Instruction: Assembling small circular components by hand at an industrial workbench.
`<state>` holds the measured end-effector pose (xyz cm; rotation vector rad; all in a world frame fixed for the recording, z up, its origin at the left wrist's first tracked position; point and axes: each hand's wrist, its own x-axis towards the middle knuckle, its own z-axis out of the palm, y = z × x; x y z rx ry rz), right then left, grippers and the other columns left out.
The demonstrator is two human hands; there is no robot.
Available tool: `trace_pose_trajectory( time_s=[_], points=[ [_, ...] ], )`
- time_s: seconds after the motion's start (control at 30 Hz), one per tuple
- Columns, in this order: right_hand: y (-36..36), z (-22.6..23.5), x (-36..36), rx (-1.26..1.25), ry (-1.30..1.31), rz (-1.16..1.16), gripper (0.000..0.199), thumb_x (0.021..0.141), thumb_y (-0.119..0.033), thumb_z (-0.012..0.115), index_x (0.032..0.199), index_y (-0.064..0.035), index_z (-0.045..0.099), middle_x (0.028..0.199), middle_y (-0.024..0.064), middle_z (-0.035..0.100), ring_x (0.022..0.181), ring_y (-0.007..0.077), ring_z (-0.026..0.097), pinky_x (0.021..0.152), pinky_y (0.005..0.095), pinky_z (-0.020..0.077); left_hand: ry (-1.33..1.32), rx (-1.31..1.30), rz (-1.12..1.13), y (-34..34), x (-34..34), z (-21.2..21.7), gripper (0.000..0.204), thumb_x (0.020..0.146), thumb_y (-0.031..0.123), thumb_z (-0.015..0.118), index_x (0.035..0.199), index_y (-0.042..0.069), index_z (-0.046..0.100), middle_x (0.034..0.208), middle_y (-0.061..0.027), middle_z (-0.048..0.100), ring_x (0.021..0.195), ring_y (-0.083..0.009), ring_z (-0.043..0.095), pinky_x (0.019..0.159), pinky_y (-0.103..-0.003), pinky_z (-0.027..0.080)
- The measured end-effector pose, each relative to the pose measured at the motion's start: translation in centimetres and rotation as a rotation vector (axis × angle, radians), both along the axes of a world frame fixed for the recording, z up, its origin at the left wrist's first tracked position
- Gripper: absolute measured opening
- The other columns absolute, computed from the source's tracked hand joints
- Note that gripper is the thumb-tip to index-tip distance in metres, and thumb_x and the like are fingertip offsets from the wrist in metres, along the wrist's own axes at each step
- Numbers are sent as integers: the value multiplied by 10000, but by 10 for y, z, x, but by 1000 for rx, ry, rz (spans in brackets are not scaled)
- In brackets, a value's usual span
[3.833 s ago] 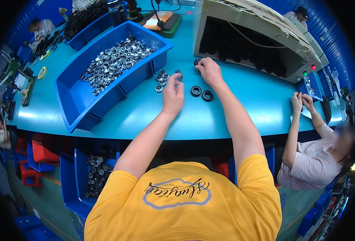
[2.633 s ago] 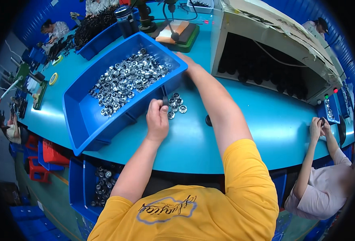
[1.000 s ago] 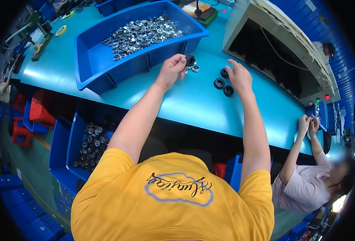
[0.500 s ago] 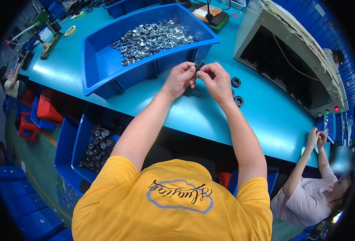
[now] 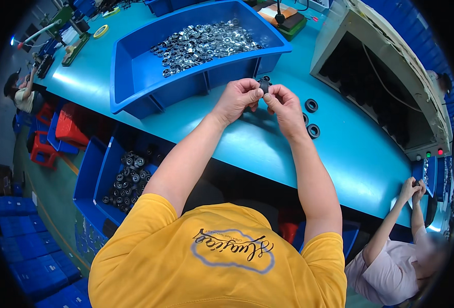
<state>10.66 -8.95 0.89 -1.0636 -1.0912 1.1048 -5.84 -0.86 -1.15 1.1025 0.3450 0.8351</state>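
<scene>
Over the blue-green table, my left hand [image 5: 233,102] and my right hand [image 5: 288,110] meet and pinch a small black round part [image 5: 265,84] between thumbs and fingers. Fingers cover much of it, so its exact kind is unclear. Just right of my right hand lie black rings [image 5: 311,106], one of them partly hidden behind that hand. Beyond my left hand stands a big blue bin [image 5: 152,95] with many small shiny metal and black round parts [image 5: 206,47] inside.
An open-fronted grey cabinet [image 5: 325,72] with dark contents stands at the right. Below the table's left edge, a blue crate [image 5: 99,172] holds black wheel-like parts [image 5: 129,179]. Red stools [image 5: 43,150] are further left. A co-worker's hands [image 5: 412,190] are at the right table end.
The black part has been turned between my fingers, and its top now shows above them. The whole view has shifted slightly. At the right, the co-worker's hands now hold something small and dark.
</scene>
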Motion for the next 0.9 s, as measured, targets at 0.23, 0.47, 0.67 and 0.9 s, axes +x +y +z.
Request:
trace_pose_trajectory(
  time_s=[0.23,0.47,0.67,0.9],
  points=[
    [1,1,12,-55,273,171,170,950,-233,769,957,-95,669,819,-49,601,725,61,518,636,227,418,21,109,1,-6,-1,11,224,942,263,780,944,58,691,804,23,615,679,-77,572,611,-239,491],
    [10,-12,13,-13,75,40,199,959,-255,762,979,-79,673,826,-49,606,724,64,535,635,224,424,208,347,255,-8,6,0,159,963,182,750,989,34,701,862,37,617,731,-51,558,647,-226,484],
    [9,-8,12,-28,160,48,188,967,-246,754,1001,-73,689,828,-48,616,693,58,529,612,219,423,40,135,99,-7,1,7,151,967,150,736,1055,28,722,875,36,617,746,-56,562,657,-225,487],
    [9,-11,10,1,48,23,195,966,-223,754,1062,-58,713,831,-37,642,674,53,524,589,208,414,115,168,98,-5,1,1,125,1006,158,685,1028,36,672,932,4,620,743,-81,581,645,-241,515]
  ],
)
